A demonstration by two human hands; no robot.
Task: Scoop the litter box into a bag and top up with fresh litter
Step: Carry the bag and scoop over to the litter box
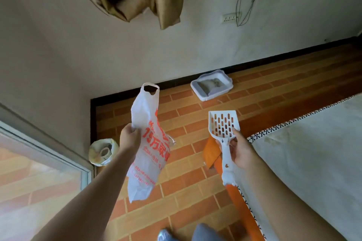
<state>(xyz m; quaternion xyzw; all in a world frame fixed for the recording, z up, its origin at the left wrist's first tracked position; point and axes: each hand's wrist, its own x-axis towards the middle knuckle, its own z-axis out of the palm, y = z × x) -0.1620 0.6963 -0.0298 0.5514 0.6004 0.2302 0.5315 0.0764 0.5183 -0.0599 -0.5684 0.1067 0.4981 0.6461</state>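
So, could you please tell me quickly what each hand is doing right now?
Left hand: closed, gripping the white plastic bag.
Right hand: closed, holding the white litter scoop by its handle.

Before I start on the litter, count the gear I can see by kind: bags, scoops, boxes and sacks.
Bag: 1, gripped by the left hand
Scoop: 1, held in the right hand
Litter box: 1, on the floor by the wall
Sack: 1, open, in the corner
Total: 4
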